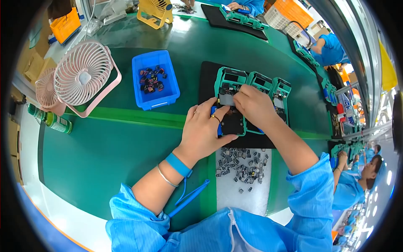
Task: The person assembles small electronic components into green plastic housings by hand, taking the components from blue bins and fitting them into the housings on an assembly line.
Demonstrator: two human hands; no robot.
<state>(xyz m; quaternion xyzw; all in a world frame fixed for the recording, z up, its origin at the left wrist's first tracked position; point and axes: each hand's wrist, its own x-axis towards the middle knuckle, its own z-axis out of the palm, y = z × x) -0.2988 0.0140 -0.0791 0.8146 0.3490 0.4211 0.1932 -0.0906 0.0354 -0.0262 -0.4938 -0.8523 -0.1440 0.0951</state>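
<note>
Three teal-edged device housings (233,76) with black insides lie side by side on a black mat (206,80). My left hand (200,131) grips the leftmost housing, its fingers along the left side and its thumb at the near edge. Bent over the same housing, my right hand (257,106) has its fingertips pinched together beside a grey plate (227,99) inside. Whatever those fingertips hold is hidden. A blue band (178,165) with a coiled cord circles my left wrist. Many small dark parts (243,166) lie scattered on a pale sheet just below the mat.
At left on the green table stand a blue bin (171,97) with small dark parts, a pink fan (84,77) and a green bottle (58,122). A yellow fan (155,11) stands at the far side. Co-workers in blue sit across and to the right.
</note>
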